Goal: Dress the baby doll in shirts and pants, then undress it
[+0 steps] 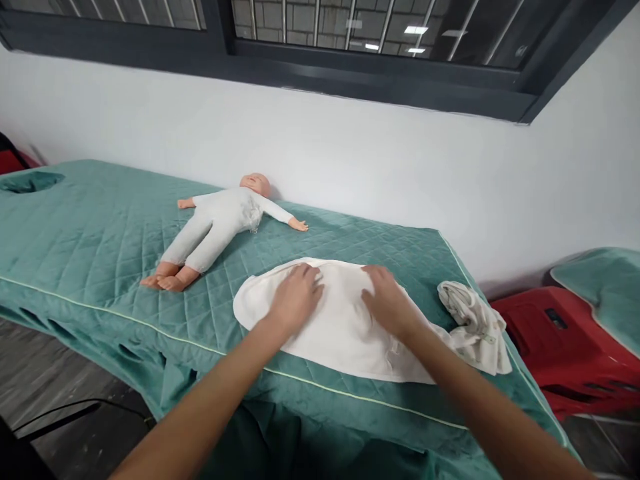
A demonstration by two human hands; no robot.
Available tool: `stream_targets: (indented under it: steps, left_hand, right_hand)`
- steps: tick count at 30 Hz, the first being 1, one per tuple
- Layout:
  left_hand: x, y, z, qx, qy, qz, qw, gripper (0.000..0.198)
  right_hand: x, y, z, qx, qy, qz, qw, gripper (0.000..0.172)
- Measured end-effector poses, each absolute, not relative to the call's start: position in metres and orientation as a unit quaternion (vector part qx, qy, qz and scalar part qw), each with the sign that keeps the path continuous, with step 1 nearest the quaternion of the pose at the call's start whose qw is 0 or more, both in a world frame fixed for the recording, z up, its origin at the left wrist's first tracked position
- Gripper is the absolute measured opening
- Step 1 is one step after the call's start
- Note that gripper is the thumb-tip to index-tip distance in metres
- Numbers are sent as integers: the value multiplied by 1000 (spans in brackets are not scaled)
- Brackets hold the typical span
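Observation:
A white cloth (345, 333) lies spread flat on the green quilted bed cover (100, 240). My left hand (296, 297) rests palm down on its left part, fingers stretched out. My right hand (387, 301) lies flat on the cloth's middle, fingers extended too. Neither hand grips anything. A baby doll (220, 223) in a pale one-piece suit lies on its back farther away on the bed, arms out, head toward the wall.
A crumpled white garment (475, 317) lies at the bed's right edge, touching the spread cloth. A red plastic object (565, 340) stands on the floor to the right. The white wall (400, 167) runs behind the bed, under a dark-framed window.

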State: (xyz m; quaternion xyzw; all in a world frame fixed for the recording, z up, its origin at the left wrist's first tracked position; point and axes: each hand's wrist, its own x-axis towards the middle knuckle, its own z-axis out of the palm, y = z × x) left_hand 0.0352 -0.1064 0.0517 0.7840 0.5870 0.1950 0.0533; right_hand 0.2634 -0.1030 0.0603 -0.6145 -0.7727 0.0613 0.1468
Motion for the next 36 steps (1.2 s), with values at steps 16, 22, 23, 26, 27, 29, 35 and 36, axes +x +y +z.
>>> stream_targets:
  steps: [16, 22, 23, 26, 27, 29, 35, 36]
  left_hand:
    - [74, -98, 31, 712, 696, 90, 8, 41]
    - [77, -103, 29, 712, 698, 77, -26, 45]
    - [77, -101, 28, 712, 698, 72, -31, 47]
    - [80, -92, 22, 697, 713, 70, -27, 55]
    - [82, -89, 20, 689, 721, 76, -21, 56]
    - [84, -83, 16, 674, 732, 98, -8, 56]
    - [83, -74, 16, 656, 727, 200, -25, 47]
    - [82, -72, 17, 658, 722, 211, -31, 45]
  right_hand:
    - [215, -108, 25, -814, -562, 80, 118, 75]
    - [214, -123, 17, -806, -573, 40, 143, 75]
    - [214, -123, 17, -807, -572, 44, 141, 76]
    - [214, -117, 20, -819, -553, 64, 138, 75]
    - [213, -114, 21, -821, -548, 68, 143, 74]
    - [213, -109, 23, -817, -545, 65, 175, 70]
    - [220, -107, 20, -758, -565, 16, 326, 62]
    - [222, -106, 19, -753, -566, 13, 334, 62]
